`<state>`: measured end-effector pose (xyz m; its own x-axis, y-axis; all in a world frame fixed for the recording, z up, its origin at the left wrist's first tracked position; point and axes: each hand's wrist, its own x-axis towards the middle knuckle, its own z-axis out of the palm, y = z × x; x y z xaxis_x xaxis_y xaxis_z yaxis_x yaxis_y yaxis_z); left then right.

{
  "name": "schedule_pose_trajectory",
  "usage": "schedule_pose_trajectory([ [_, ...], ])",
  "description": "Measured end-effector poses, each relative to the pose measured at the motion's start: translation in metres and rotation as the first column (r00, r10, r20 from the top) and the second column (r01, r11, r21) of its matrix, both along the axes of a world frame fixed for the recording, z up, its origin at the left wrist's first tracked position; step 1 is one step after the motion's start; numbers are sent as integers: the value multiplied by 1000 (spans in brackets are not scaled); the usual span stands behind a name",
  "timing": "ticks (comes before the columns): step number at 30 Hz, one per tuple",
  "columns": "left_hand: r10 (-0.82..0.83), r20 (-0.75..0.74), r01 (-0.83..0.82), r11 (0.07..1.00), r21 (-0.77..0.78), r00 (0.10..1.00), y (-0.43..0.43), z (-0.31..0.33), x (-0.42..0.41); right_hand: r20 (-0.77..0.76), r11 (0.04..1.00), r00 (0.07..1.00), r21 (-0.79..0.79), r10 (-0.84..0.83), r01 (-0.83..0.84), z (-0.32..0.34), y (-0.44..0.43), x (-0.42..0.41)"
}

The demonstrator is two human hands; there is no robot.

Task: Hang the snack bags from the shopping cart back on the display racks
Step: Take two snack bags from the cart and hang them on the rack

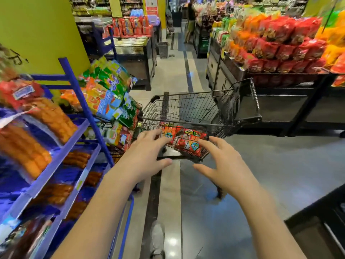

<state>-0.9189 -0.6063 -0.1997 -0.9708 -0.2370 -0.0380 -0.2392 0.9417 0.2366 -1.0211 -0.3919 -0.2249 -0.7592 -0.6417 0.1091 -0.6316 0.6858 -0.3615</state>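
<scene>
head view: snack bags (pixel 183 140) lie seemingly crosswise in shopping cart (pixel 188 109).

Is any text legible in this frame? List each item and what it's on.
Nothing can be read.
Snack bags in the cart: yellow lettering, blurred.
Yellow wall: dark characters, smeared and cut off.
Shelf price tag: too small.
Red sign at the back: blurred.
</scene>
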Motion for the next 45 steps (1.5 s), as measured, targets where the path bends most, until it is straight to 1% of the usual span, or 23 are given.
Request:
schedule_pose_trajectory([
  [4,-18,21,17,999,30,1000,-62,-18,-82,9,1000,1000,19,-9,9,-18,-65,-79],
  [9,-10,65,4,996,88,998,-145,-31,-183,98,1000,995,22,-22,20,-34,-142,-169],
  [14,-80,124,68,992,102,989,-194,-42,-268,133,997,989,64,-58,49,-46,-192,-239],
  [20,-143,174,114,979,169,974,-228,-61,-347,206,992,973,85,-105,89,-62,-226,-315],
  [26,-139,229,105,982,154,964,-252,-83,-420,243,994,967,99,-75,53,-90,-255,-392],
  [28,-132,244,99,985,145,961,-261,-94,-450,275,995,960,95,-61,36,-101,-262,-423],
  [34,-127,354,90,989,121,927,-276,-126,-539,370,989,928,147,-32,-25,-124,-275,-503],
  [37,-125,391,70,986,152,912,-280,-144,-565,409,981,912,187,-30,-51,-136,-283,-535],
  [43,-114,514,9,979,202,850,-289,-173,-589,475,987,880,155,-32,-48,-169,-293,-566],
  [45,-137,524,33,979,203,840,-293,-182,-599,498,988,867,147,-34,-46,-182,-296,-573],
])
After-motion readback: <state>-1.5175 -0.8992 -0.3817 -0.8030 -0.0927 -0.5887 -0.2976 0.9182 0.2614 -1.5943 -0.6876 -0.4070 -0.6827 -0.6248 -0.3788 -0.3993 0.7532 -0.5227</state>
